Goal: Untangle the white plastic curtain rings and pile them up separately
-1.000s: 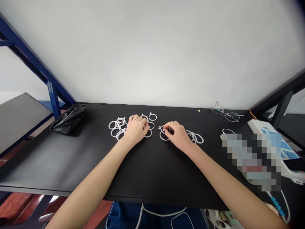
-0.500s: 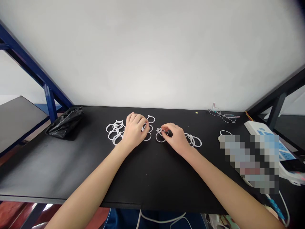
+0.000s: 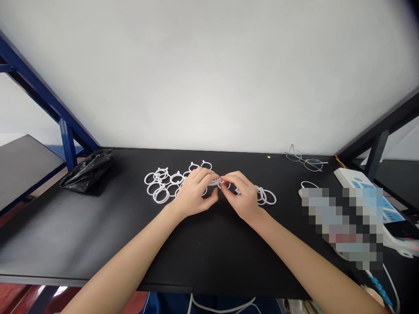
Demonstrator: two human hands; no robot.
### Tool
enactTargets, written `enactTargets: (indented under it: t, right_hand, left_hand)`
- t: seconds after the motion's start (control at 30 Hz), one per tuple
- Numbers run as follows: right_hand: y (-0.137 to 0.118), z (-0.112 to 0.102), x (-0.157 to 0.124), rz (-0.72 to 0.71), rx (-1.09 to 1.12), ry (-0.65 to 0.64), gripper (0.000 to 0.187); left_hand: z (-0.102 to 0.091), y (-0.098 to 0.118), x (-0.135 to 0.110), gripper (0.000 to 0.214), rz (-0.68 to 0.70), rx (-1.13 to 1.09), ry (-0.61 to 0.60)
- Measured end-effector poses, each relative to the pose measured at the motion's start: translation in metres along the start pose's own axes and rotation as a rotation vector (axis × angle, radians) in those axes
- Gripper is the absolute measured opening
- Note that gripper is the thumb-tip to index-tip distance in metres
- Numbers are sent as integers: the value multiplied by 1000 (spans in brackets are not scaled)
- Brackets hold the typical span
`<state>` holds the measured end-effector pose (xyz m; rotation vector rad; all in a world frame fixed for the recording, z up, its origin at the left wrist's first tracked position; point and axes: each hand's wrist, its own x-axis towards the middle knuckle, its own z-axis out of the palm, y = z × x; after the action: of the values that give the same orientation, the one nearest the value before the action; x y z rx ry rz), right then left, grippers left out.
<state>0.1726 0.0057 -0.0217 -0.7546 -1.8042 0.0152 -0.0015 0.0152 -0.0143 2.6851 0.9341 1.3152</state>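
My right hand (image 3: 240, 192) pinches white rings (image 3: 214, 182) between thumb and fingertips, just above the black table; how many I cannot tell. From the left, my left hand (image 3: 198, 192) meets them with its fingertips, its thumb held apart below. Beneath and beyond my left hand lie several loose white rings (image 3: 161, 194), each with a small knob or eyelet, some overlapping. Another small group of white rings (image 3: 270, 197) rests to the right, partly hidden behind my right hand.
A crumpled black plastic bag (image 3: 87, 171) lies at the table's left. Eyeglasses (image 3: 313, 164) sit at the back right, before a power strip (image 3: 348, 174) and a blurred-out object (image 3: 343, 226). The black table (image 3: 209, 253) backs onto a white wall (image 3: 209, 87).
My left hand has moved right from the loose rings to meet my right hand. The rings in the right fingers are raised and seen nearly edge-on. More of the left pile shows.
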Motion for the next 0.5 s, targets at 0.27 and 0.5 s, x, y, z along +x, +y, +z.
enactTargets:
  t: [0.27, 0.5]
  right_hand:
    - [-8, 2, -4, -14, 59, 39, 14]
    - [-13, 4, -2, -22, 71, 27, 18]
  left_hand:
    - [11, -2, -6, 20, -27, -13, -29]
    - [11, -1, -8, 15, -109, -49, -3]
